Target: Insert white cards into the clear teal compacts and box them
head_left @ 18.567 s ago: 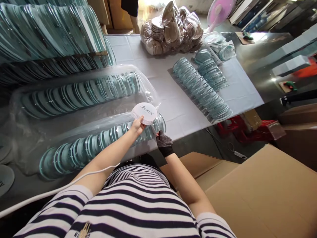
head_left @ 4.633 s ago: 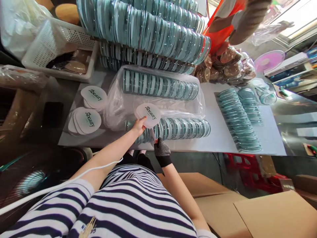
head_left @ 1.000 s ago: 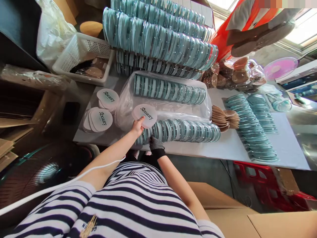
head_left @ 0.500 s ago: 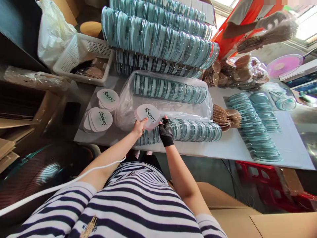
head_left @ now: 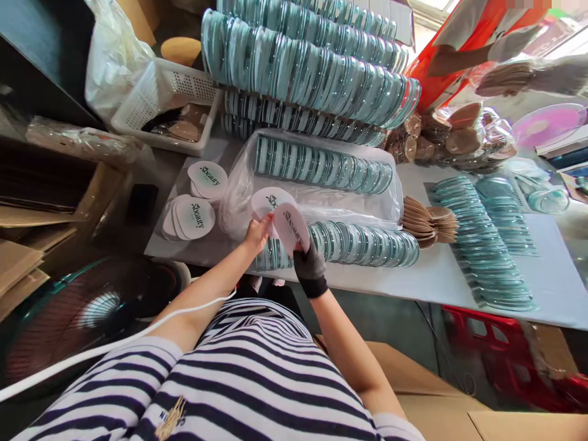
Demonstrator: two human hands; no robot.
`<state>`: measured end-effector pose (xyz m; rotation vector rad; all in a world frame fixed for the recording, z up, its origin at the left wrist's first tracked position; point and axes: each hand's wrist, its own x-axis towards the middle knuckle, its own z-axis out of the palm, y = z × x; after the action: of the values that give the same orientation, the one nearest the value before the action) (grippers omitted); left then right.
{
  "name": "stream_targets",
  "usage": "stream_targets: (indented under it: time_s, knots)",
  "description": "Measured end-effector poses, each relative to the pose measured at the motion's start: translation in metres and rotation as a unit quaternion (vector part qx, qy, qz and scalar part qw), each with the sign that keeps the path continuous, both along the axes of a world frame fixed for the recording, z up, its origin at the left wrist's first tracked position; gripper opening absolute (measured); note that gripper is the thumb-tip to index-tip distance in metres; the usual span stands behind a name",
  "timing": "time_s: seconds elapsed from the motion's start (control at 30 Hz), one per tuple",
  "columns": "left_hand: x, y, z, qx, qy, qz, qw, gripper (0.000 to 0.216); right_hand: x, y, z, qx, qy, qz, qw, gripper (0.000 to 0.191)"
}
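My bare left hand pinches one or more white oval cards printed "beauty". In my right hand, which wears a dark fingerless glove, is another white oval "beauty" card, tilted and overlapping the left hand's card. Just beyond and beside the right hand runs a row of round glass-like discs on edge along the table's front. A second row of discs rests on a clear plastic bag behind my hands. To the left lie two fanned piles of the same cards, a front pile and a back pile.
Stacked disc rows rise at the back. A white basket stands back left, and a fan is below left. Brown oval pieces and more discs lie right. Another person's arm holds a bagged brown stack.
My right hand has drawn one card away from the left hand's cards, tilting it toward me. The other person's bagged stack has moved right. The view has shifted slightly.
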<state>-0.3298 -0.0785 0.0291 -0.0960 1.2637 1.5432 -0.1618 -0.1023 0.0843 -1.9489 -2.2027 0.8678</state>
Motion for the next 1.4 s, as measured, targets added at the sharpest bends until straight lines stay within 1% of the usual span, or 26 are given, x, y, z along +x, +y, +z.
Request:
stream_targets:
  time_s: [0.03,0.1,0.17,0.2,0.27,0.33,0.43,0.5,0.57,0.67,0.73,0.8,0.93,1.0,1.03,1.07,1.1,1.13,1.17,1.2,1.23,1.27,1.3,1.33,1.37,1.4]
  knots:
    - [-0.006,0.001,0.0,-0.002,0.008,0.017,1.0,0.034,0.011,-0.018,0.006,-0.002,-0.02,0.042,0.999,0.045]
    - [-0.016,0.001,-0.001,-0.007,0.018,0.041,0.999,0.032,0.028,-0.055,0.015,-0.035,-0.039,0.127,0.99,0.046]
    - [-0.022,0.001,-0.002,-0.012,0.012,0.045,0.999,0.03,0.03,-0.079,0.016,-0.087,-0.058,0.178,0.978,0.047]
    - [-0.023,0.0,-0.003,-0.014,0.007,0.043,0.999,0.028,0.024,-0.085,0.013,-0.113,-0.073,0.191,0.972,0.047]
    - [-0.021,-0.001,-0.004,-0.015,0.0,0.042,0.999,0.026,0.004,-0.081,0.004,-0.153,-0.104,0.203,0.962,0.048]
    - [-0.017,-0.001,-0.005,-0.014,0.001,0.038,0.999,0.025,-0.022,-0.067,-0.009,-0.178,-0.119,0.213,0.953,0.046]
    - [-0.015,0.001,-0.005,-0.012,0.006,0.026,1.0,0.028,-0.048,-0.047,-0.025,-0.188,-0.131,0.203,0.952,0.04]
    - [-0.016,0.003,-0.004,-0.02,0.001,0.023,1.0,0.03,-0.051,-0.043,-0.031,-0.171,-0.123,0.175,0.962,0.037]
    - [-0.019,0.004,-0.003,-0.031,-0.011,0.032,0.999,0.03,-0.046,-0.043,-0.033,-0.162,-0.101,0.15,0.97,0.034]
    - [-0.024,0.002,-0.003,-0.032,-0.029,0.052,0.998,0.031,-0.038,-0.043,-0.035,-0.172,-0.078,0.134,0.973,0.027]
    - [-0.025,0.001,-0.003,-0.027,-0.036,0.06,0.997,0.032,-0.041,-0.042,-0.037,-0.182,-0.079,0.134,0.971,0.026]
    - [-0.025,0.0,-0.004,-0.023,-0.04,0.062,0.997,0.032,-0.048,-0.041,-0.042,-0.182,-0.092,0.157,0.966,0.025]
    - [-0.023,0.001,-0.005,-0.021,-0.036,0.052,0.998,0.031,-0.056,-0.04,-0.052,-0.152,-0.116,0.242,0.951,0.02]
    - [-0.022,0.001,-0.005,-0.019,-0.03,0.047,0.998,0.032,-0.053,-0.039,-0.055,-0.122,-0.08,0.229,0.962,0.013]
    - [-0.021,0.001,-0.004,-0.018,-0.027,0.047,0.998,0.033,-0.05,-0.038,-0.056,-0.094,-0.052,0.209,0.972,0.015]
    - [-0.02,0.0,-0.004,-0.015,-0.024,0.048,0.998,0.034,-0.048,-0.037,-0.056,-0.077,-0.013,0.188,0.979,0.022]
    - [-0.019,-0.001,-0.004,-0.014,-0.022,0.05,0.998,0.035,-0.046,-0.035,-0.055,-0.089,0.037,0.167,0.981,0.029]
    - [-0.019,-0.003,-0.003,-0.011,-0.021,0.052,0.998,0.036,-0.046,-0.034,-0.054,-0.133,0.094,0.143,0.976,0.034]
    - [-0.019,-0.005,-0.003,-0.009,-0.02,0.052,0.998,0.035,-0.046,-0.033,-0.053,-0.208,0.157,0.112,0.959,0.037]
    - [-0.019,-0.006,-0.003,-0.006,-0.019,0.051,0.999,0.035,-0.047,-0.032,-0.051,-0.301,0.222,0.066,0.925,0.038]
    - [-0.019,-0.008,-0.004,-0.003,-0.017,0.048,0.999,0.036,-0.049,-0.03,-0.05,-0.397,0.286,0.011,0.872,0.038]
    - [-0.019,-0.01,-0.004,-0.001,-0.016,0.045,0.999,0.036,-0.051,-0.028,-0.049,-0.475,0.335,-0.047,0.812,0.038]
    - [-0.02,-0.011,-0.004,0.001,-0.016,0.042,0.999,0.037,-0.053,-0.026,-0.047,-0.527,0.363,-0.096,0.762,0.039]
    - [-0.021,-0.011,-0.004,0.004,-0.017,0.042,0.999,0.037,-0.055,-0.024,-0.046,-0.559,0.378,-0.134,0.726,0.041]
    - [-0.021,-0.011,-0.004,0.005,-0.019,0.045,0.999,0.035,-0.056,-0.022,-0.046,-0.576,0.383,-0.157,0.705,0.045]
    - [-0.02,-0.011,-0.004,0.005,-0.02,0.05,0.999,0.034,-0.058,-0.02,-0.045,-0.582,0.38,-0.169,0.698,0.049]
